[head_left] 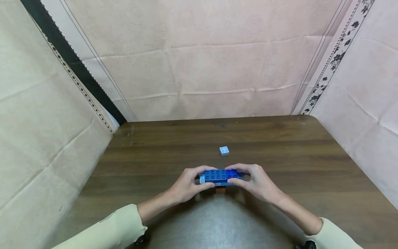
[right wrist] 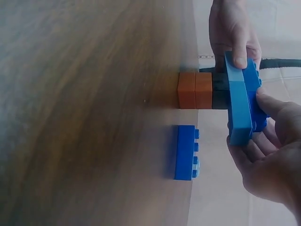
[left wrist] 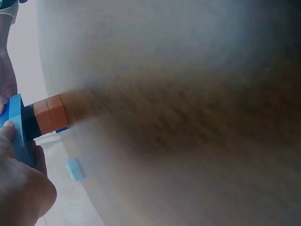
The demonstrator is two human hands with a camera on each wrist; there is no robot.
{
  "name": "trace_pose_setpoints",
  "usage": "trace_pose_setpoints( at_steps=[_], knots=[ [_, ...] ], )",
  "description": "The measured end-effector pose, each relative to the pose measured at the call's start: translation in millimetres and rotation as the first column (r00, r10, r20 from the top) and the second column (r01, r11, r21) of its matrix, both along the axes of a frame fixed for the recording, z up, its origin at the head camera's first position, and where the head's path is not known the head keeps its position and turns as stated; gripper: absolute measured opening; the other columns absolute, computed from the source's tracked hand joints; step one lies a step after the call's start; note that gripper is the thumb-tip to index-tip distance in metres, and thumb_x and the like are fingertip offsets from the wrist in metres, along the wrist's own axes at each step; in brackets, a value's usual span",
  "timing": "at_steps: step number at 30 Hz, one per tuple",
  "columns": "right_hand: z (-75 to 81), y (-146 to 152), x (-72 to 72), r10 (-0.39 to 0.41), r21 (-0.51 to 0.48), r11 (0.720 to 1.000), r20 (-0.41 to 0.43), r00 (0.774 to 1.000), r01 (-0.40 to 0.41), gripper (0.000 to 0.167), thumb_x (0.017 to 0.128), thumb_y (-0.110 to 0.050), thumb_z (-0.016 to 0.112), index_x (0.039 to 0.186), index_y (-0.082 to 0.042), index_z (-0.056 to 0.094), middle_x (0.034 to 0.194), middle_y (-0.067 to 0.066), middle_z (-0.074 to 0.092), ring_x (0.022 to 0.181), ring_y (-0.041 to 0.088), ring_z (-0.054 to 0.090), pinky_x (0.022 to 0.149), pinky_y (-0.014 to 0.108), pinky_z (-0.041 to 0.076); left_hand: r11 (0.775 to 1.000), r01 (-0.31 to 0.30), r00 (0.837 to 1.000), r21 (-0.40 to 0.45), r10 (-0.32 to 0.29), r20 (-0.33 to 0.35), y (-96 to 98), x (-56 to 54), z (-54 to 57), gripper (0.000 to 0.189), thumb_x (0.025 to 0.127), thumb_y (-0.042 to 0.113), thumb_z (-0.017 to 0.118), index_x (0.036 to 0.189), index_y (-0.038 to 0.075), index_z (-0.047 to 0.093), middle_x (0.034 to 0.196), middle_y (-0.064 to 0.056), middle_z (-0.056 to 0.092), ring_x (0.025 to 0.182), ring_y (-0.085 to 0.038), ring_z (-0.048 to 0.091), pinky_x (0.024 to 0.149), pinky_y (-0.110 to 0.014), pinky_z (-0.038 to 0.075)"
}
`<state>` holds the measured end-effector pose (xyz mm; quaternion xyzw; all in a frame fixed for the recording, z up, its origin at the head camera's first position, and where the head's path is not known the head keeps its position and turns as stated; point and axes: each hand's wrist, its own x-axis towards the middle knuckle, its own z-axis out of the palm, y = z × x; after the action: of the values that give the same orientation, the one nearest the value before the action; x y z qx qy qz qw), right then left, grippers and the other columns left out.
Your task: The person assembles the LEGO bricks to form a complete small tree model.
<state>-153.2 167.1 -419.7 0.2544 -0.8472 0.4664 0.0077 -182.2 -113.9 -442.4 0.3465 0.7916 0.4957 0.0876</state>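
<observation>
A structure of toy building bricks (head_left: 215, 175) stands on the table between both hands. Its top layer is dark blue bricks, over a wider layer of lighter blue bricks (right wrist: 239, 110). A dark brick (right wrist: 219, 91) and two stacked orange bricks (right wrist: 195, 90) form a narrow column underneath. My left hand (head_left: 190, 183) grips the left end of the blue layers, thumb on the near side and fingers on the far side. Holding the right end the same way, my right hand (head_left: 259, 182) has its thumb against the dark blue brick. Some far fingertips are hidden.
A light blue brick (head_left: 224, 150) lies on the wooden table (head_left: 155, 152) beyond the structure. In the right wrist view a separate blue brick (right wrist: 185, 152) sits on the table beside the orange column. Pale cloth (head_left: 211, 69) hangs around the table's back and sides.
</observation>
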Motion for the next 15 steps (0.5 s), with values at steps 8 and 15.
trace_pose_setpoints(
  at_steps=[8, 15],
  knots=[
    [-4.0, 12, -11.9, 0.118, -0.112, 0.989, 0.156, 0.981, -0.101, 0.037, 0.101, -0.020, 0.077, 0.136, -0.009, 0.070, 0.124, 0.008, 0.074, 0.099, 0.023, 0.069, 0.084, 0.032, 0.060, 1.000, 0.008, 1.000, -0.010, -0.008, -0.001, -0.1, -2.0, 1.4, 0.042, 0.100, 0.025, 0.077, 0.141, 0.021, 0.066, 0.126, 0.001, 0.075, 0.107, -0.010, 0.072, 0.096, -0.031, 0.058],
    [-9.3, 30, -26.6, 0.052, -0.222, 0.975, 0.212, 0.976, -0.003, 0.039, 0.107, -0.020, 0.068, 0.143, -0.007, 0.065, 0.135, 0.016, 0.071, 0.128, 0.029, 0.066, 0.101, 0.025, 0.054, 1.000, 0.000, 1.000, -0.017, 0.000, 0.002, 1.0, -2.1, 2.6, 0.043, 0.100, 0.024, 0.078, 0.141, 0.022, 0.067, 0.126, 0.001, 0.076, 0.109, -0.009, 0.072, 0.098, -0.031, 0.057]
  ],
)
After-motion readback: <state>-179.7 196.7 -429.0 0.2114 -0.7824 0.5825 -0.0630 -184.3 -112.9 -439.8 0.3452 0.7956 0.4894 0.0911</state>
